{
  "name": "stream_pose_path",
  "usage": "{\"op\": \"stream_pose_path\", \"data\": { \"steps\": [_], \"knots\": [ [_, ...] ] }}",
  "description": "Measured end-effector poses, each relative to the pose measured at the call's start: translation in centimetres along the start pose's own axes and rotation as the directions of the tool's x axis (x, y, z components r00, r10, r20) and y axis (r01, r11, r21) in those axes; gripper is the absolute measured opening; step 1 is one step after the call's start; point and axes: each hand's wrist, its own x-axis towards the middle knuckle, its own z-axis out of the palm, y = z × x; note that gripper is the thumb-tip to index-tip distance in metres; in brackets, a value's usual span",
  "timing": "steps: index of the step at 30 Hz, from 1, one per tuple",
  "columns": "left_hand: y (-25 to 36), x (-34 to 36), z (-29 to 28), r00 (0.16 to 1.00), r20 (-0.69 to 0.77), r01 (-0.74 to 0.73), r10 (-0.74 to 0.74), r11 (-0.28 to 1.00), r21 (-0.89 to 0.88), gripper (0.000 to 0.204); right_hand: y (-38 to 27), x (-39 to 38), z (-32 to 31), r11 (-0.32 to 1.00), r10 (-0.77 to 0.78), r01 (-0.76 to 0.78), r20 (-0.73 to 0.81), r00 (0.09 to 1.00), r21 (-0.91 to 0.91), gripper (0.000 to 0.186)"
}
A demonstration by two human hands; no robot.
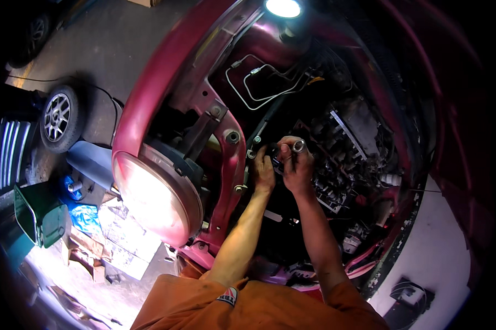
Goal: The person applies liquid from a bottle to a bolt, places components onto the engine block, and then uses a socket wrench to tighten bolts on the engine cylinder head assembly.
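Both my hands are close together over the open engine bay of a dark red car. My right hand (297, 168) is closed around a metal tool with a shiny round end (298, 146), which sticks up past the fingers and looks like a socket; the rest of it is hidden. Just to the left, my left hand (264, 175) has its fingers bent around a small dark part (272, 149), too dark to name. Beside that hand runs the red inner body rail (234, 165) with bolts in it. Right of my hands lies the exposed engine (336, 159).
A bright lamp (283, 7) shines from the far end. Thin metal pipes (259, 102) cross the bay's far part. The headlight (154, 198) sits at left. On the floor are a wheel (61, 119), a green bin (48, 217) and flattened cardboard (129, 236).
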Motion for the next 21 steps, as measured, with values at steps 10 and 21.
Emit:
{"op": "stream_pose_path", "data": {
  "steps": [10,21],
  "knots": [
    [-10.1,0.8,2.5,0.917,-0.087,-0.329,0.390,0.860,0.391,0.041,-2.4,1.7,0.4,1.000,-0.013,0.012,0.087,0.996,0.011,0.016],
    [-2.1,-0.1,1.2,0.997,-0.056,0.061,-0.060,0.998,0.024,0.043,1.5,4.1,0.1,0.909,0.373,-0.344,-0.095,0.923,0.234,0.022]
  ]
}}
